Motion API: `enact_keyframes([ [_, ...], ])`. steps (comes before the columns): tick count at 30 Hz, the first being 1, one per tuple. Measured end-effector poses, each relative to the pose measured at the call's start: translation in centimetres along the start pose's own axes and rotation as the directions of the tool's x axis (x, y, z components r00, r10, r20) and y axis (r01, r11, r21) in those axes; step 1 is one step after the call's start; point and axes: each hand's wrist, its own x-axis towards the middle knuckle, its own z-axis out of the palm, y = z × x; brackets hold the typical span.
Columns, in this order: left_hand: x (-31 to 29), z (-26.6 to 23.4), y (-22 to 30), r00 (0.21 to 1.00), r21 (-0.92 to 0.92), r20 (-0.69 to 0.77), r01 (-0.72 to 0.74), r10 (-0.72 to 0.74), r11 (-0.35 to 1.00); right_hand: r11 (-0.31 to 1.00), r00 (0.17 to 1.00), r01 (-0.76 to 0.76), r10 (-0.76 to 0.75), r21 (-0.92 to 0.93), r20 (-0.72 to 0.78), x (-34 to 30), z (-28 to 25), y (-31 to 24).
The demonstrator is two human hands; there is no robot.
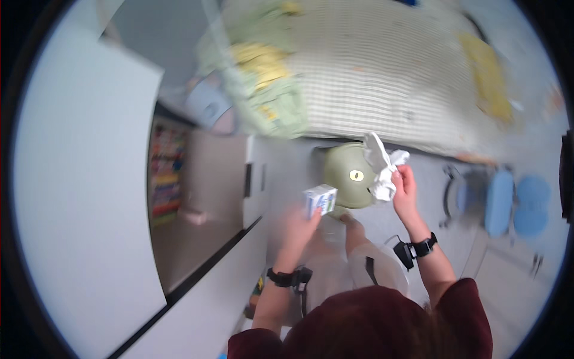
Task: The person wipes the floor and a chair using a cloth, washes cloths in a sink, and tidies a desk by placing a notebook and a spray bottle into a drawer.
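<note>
My left hand (305,224) is closed on a small white box (321,198) with blue and green print, held in front of my legs. Motion smears part of that hand. My right hand (405,186) pinches a crumpled white cloth or tissue (382,167), whose exact kind I cannot make out. The white piece hangs over the right edge of a round olive-green lid or stool top (344,179) with a pale yellow oval in its middle. Both wrists carry black bands with small devices.
A bed with a checked sheet (382,78) lies ahead, with green and yellow bedding (272,90) at its left. On the left stands a white cabinet (89,149) with an open compartment of colourful items (167,170). A blue chair (501,203) is at the right.
</note>
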Motion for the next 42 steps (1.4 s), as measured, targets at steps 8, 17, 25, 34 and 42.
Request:
enact_keyframes([
  [8, -3.9, 2.5, 7.2, 0.811, -0.023, 0.208, -0.554, 0.546, 0.832, 0.927, 0.855, 0.263, -0.096, 0.266, -0.51, -16.8, -10.5, -6.4],
  [17, -17.6, 14.6, 24.4, 0.303, -0.216, 0.451, -0.875, 0.839, 0.433, 0.865, 0.354, 0.499, -0.15, 0.051, -0.923, -36.1, -28.6, -5.8],
  [25, -37.2, 27.2, 44.9, -0.186, -0.474, 0.509, -0.876, 0.84, 0.093, 0.883, -0.117, 0.455, -0.07, -0.116, -0.991, -52.7, -45.0, -6.4],
  [34, -51.1, 37.9, 54.6, -0.451, -0.61, 0.476, -0.788, 0.755, -0.087, 0.877, -0.518, 0.437, 0.064, -0.2, -0.853, -61.9, -54.5, -1.8],
  [42, -57.3, 47.4, 63.8, -0.516, -0.65, 0.468, -0.751, 0.718, -0.116, 0.907, -0.681, 0.353, 0.081, -0.23, -0.728, -66.1, -63.7, -2.9],
])
